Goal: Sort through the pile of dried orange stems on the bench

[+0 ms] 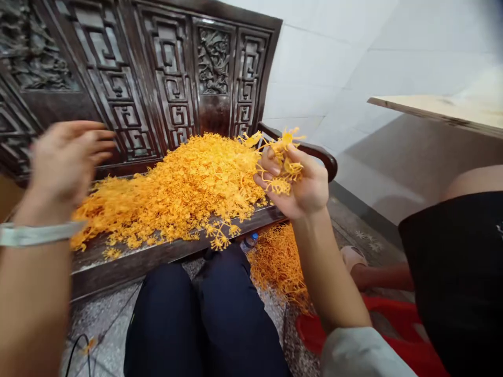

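A heap of small orange-yellow plastic pieces, with thin spidery legs, covers the seat of a dark carved wooden bench. Above the heap's right end, my right hand is closed around a branching cluster of these plastic pieces; its thumb and fingers grip the stems. My left hand is raised over the left end of the heap, blurred by motion. Its fingers stretch to the right, slightly apart, with nothing visible in them. One small branch of pieces hangs over the bench's front edge.
Below the bench's right end lies a pile of orange stems beside a blue-capped bottle. A red plastic stool and another person's leg are at right. A wooden board juts out above. A black cable lies on the floor.
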